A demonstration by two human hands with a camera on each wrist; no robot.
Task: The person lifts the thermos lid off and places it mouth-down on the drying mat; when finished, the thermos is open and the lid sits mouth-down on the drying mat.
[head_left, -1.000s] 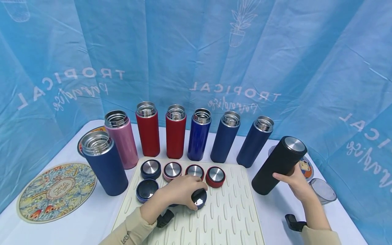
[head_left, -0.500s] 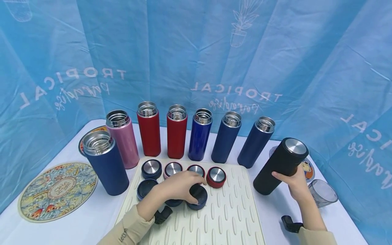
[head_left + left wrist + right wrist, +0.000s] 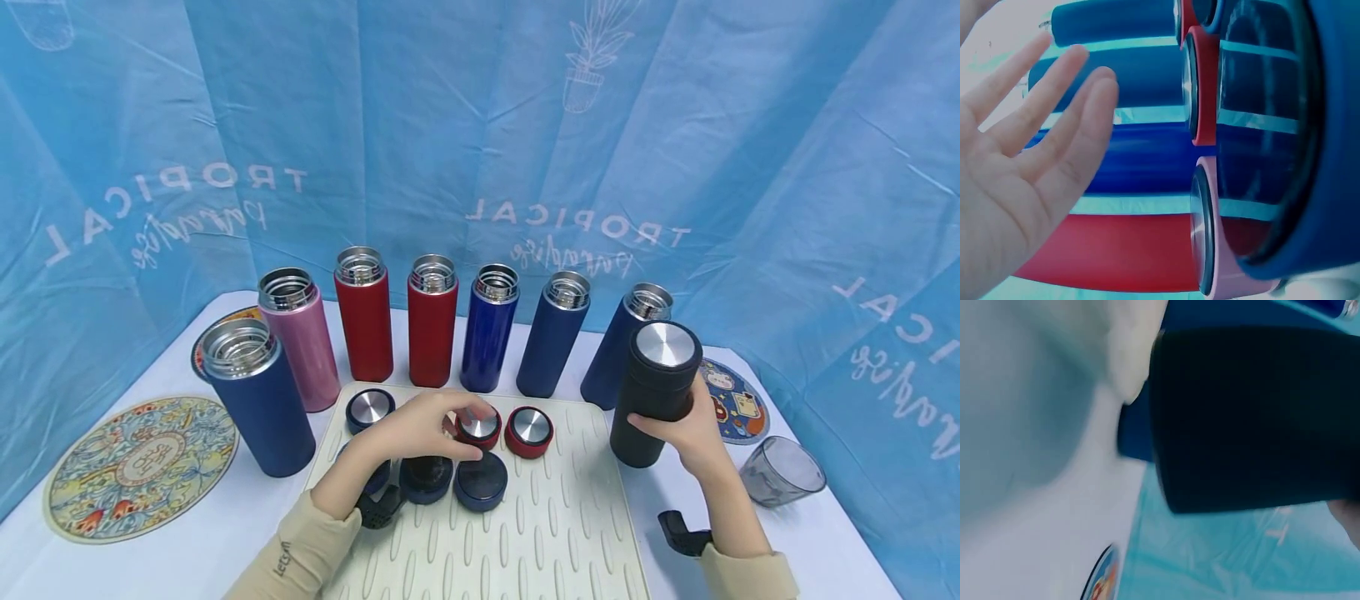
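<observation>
My right hand (image 3: 686, 421) grips a black thermos bottle (image 3: 652, 400) with a steel-topped lid; in the right wrist view the dark body (image 3: 1254, 419) of the bottle fills the middle. My left hand (image 3: 420, 425) hovers over the rows of lids, its fingers above a red lid (image 3: 477, 427). The left wrist view shows that hand (image 3: 1029, 169) with extended fingers and nothing in its grasp. A second red lid (image 3: 529, 428) sits to its right. Nearer me lie dark blue lids, one (image 3: 481, 481) just below the thumb. The pink lid (image 3: 1210, 231) shows in the left wrist view.
The lids lie on a cream ridged mat (image 3: 555, 533). Behind it stand several lidless bottles, among them red (image 3: 363, 325), glossy blue (image 3: 489, 333) and pink (image 3: 303, 346). A large blue bottle (image 3: 258, 408) stands left, a clear glass (image 3: 780, 472) right, and a patterned placemat (image 3: 142, 468) far left.
My left hand has let go of the dark blue lid and moved up and back to the red lid. The black bottle, tilted before, is now more upright and further left in my right hand.
</observation>
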